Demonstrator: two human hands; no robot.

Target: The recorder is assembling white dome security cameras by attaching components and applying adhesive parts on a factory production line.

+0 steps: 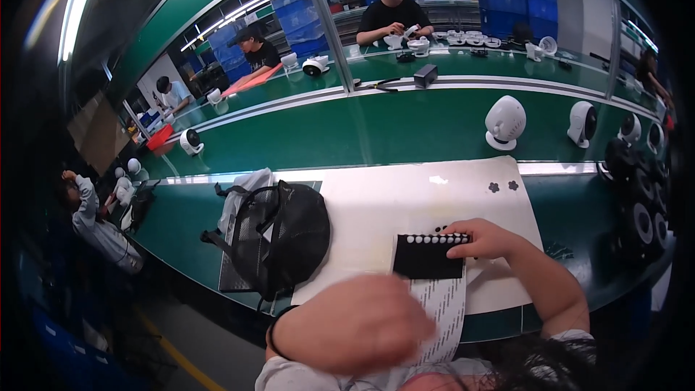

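My right hand (483, 240) pinches the upper right edge of a black sheet of stickers (428, 261), which has a row of whitish round spots along its far edge. A white backing strip (443, 311) with small printing runs from under the sheet toward my body. Nearer to me, my left hand (358, 322) is raised in front of the strip, blurred by motion. Its fingers are smeared, so whether they hold anything is hidden. A few small black dots (440, 229) lie just beyond the sheet on the pale work mat (376, 195).
Left of the mat lies a black mesh bag (279, 239). Two dark flower-shaped pieces (494, 187) rest on its far right. White fan-like housings (504, 123) stand along the green bench, with black round parts (641, 206) stacked at right. Across the bench, a person (393, 14) handles white parts.
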